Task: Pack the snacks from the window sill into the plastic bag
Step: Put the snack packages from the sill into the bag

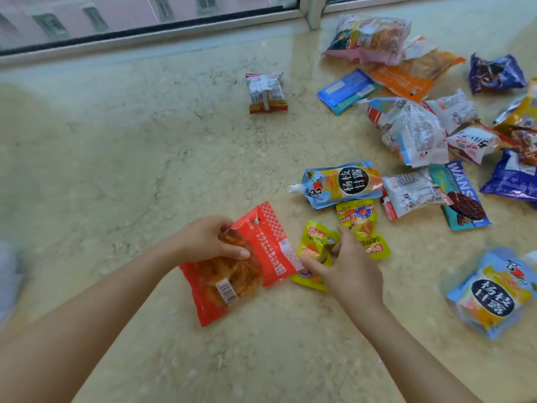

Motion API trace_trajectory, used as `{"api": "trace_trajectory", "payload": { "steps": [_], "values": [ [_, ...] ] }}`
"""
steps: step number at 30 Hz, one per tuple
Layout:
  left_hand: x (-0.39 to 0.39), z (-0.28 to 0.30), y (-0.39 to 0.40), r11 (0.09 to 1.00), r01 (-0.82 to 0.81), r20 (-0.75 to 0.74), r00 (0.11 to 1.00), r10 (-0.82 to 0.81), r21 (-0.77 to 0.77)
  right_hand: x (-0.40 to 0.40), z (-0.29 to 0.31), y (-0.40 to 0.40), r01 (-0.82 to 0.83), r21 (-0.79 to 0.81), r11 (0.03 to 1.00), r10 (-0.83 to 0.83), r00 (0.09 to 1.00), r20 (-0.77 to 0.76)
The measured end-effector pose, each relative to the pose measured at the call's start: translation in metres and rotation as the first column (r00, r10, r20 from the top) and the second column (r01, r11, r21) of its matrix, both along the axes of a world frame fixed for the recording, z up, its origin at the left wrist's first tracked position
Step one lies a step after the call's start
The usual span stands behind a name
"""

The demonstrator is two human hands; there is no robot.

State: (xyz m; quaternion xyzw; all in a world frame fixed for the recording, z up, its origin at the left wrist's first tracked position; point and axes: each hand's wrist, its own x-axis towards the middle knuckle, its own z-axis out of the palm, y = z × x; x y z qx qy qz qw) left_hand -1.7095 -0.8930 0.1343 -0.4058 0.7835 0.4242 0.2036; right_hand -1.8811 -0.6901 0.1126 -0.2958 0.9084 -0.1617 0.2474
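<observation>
Left hand (207, 239) has a solid grip on the big red plastic snack packet with a clear window (236, 266), thumb across the front and fingers curled behind its top edge. Right next to it, the right hand (345, 269) is down on the beige marble window sill (145, 155), fingers curling around the small yellow-green foil sachet (315, 251). A second matching yellow-green sachet (363, 228) lies just beyond that hand, below the blue spouted drink pouch (340, 183). The rest of the snack pile sits off to the right.
</observation>
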Motion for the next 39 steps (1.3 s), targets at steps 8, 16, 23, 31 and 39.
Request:
{"api": "trace_trajectory", "payload": {
  "steps": [8,16,23,31,39],
  "values": [
    [0.07,0.016,-0.008,0.849,-0.422,-0.179,0.852,0.491,0.319,0.027,-0.005,-0.044,0.033,-0.091,0.995,-0.02,0.99,0.141],
    [0.146,0.052,-0.005,0.698,-0.585,-0.315,0.628,0.712,0.413,0.062,0.047,-0.075,0.221,-0.288,0.932,0.014,0.77,0.637],
    [0.228,0.126,-0.008,0.568,-0.72,-0.437,0.395,0.808,0.399,0.127,0.139,-0.135,0.064,-0.436,0.898,0.315,0.599,0.736],
    [0.347,0.198,-0.014,0.417,-0.865,-0.605,0.178,0.776,0.28,0.244,0.212,-0.2,-0.091,-0.603,0.793,0.571,0.455,0.683],
    [0.467,0.217,-0.068,0.229,-0.937,-0.75,-0.049,0.659,0.263,0.371,0.229,-0.252,-0.135,-0.712,0.689,0.696,0.396,0.599]
  ]
}}
